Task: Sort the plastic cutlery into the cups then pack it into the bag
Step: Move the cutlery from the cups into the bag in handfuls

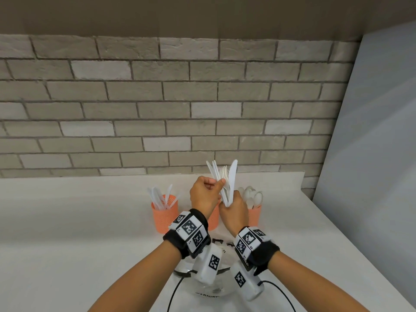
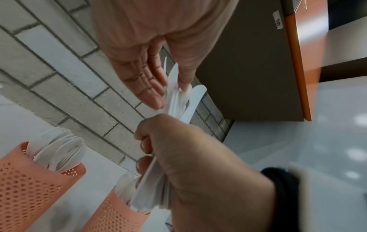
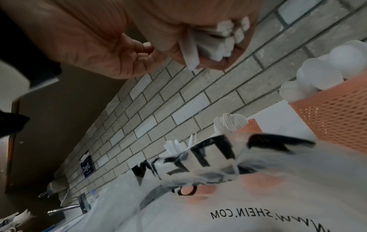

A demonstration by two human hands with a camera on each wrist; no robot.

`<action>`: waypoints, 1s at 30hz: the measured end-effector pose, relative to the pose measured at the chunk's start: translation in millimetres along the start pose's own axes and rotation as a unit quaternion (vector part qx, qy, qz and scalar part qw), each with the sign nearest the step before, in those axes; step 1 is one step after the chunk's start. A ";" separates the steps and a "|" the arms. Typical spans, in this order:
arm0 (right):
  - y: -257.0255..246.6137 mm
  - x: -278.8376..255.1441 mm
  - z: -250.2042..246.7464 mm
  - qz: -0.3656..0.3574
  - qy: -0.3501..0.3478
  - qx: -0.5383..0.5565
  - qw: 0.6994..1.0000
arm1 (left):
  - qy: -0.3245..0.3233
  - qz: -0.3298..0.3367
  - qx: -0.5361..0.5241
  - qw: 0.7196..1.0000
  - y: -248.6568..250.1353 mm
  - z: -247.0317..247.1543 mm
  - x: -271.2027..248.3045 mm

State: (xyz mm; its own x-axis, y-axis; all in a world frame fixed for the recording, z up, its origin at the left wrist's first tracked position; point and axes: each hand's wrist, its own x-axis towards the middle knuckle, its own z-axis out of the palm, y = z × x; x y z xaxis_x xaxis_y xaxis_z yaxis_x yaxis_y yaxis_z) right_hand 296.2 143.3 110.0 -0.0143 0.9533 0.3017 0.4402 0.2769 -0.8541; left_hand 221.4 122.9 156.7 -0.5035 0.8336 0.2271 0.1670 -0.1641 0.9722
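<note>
Right hand (image 1: 233, 210) grips a bundle of white plastic cutlery (image 1: 226, 183) by the handle ends, fingers curled tight round it. Left hand (image 1: 203, 197) just beside it, thumb and fingertips (image 1: 221, 181) pinching one piece partway up the bundle. Bundle stands near upright, long axis running up and away from both fists; a serrated knife blade (image 1: 233, 170) and fork tines top it. Exact count unreadable.

Three orange mesh cups below and beyond the fingers: knife cup (image 1: 164, 212) off to the left hand's side, middle cup (image 1: 213, 218) directly under the hands and mostly hidden, spoon cup (image 1: 254, 213) just right of the right hand. Left hand is nearer the knife cup.

One clear printed bag (image 3: 248, 204) lies on the counter (image 1: 67, 221) beneath the wrists.
</note>
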 end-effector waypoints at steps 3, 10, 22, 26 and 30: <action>1.6 -0.4 -0.4 0.003 0.000 -0.008 1.000 | -0.006 -0.011 0.033 0.999 -3.2 2.3 2.9; 4.8 -3.6 -2.2 0.030 -0.039 0.000 0.999 | -0.003 0.010 0.102 0.995 -4.3 -0.2 12.8; 23.9 1.6 5.8 0.071 -0.050 0.117 0.989 | 0.037 0.027 -0.120 0.992 26.5 -27.9 40.3; 20.0 3.1 1.5 0.075 -0.078 0.155 0.982 | 0.002 -0.017 -0.127 0.992 9.5 -30.7 39.6; 17.7 3.7 0.3 0.079 -0.089 0.170 0.978 | -0.048 -0.110 -0.122 0.985 -4.4 -28.5 37.1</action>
State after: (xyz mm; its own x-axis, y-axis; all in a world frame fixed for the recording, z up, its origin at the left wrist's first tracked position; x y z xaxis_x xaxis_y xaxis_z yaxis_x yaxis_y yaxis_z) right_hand 303.7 151.7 95.8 -0.1387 0.9851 0.1014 0.1256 0.1191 -0.9849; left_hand 177.8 139.5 162.5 -0.4205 0.9072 0.0154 -0.1520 -0.0872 0.9845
